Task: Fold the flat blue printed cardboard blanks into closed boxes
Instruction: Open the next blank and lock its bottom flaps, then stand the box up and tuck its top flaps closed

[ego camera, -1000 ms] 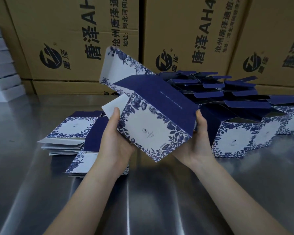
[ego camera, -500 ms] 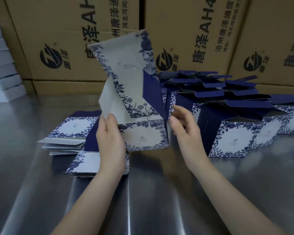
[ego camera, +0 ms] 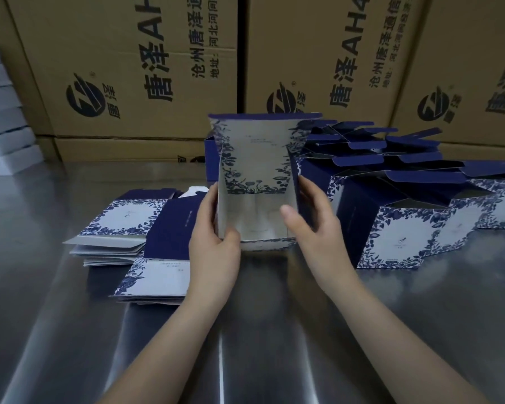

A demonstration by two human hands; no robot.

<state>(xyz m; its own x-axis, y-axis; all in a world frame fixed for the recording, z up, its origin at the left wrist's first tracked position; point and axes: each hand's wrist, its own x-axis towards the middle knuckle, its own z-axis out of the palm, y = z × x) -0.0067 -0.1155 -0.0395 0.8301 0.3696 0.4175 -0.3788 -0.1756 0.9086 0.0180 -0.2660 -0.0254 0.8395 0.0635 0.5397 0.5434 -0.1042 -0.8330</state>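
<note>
2 hands point(ego camera: 213, 249) point(ego camera: 317, 228) grip box point(ego camera: 257, 220) walls.

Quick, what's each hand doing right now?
Left hand: gripping the half-folded box by its left wall.
Right hand: gripping the same box's right wall.

The box point(ego camera: 257, 211) now stands squared open, left hand point(ego camera: 213, 243) and right hand point(ego camera: 318, 228) gripping its sides.

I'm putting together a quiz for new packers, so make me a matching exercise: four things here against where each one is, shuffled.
1. flat blanks
2. brown cartons
3. open box
4. folded boxes

A. gripped by left hand and right hand
B. stacked behind the table
C. lying at table's left
D. standing at table's right

Pairs: 1-C, 2-B, 3-A, 4-D
</note>
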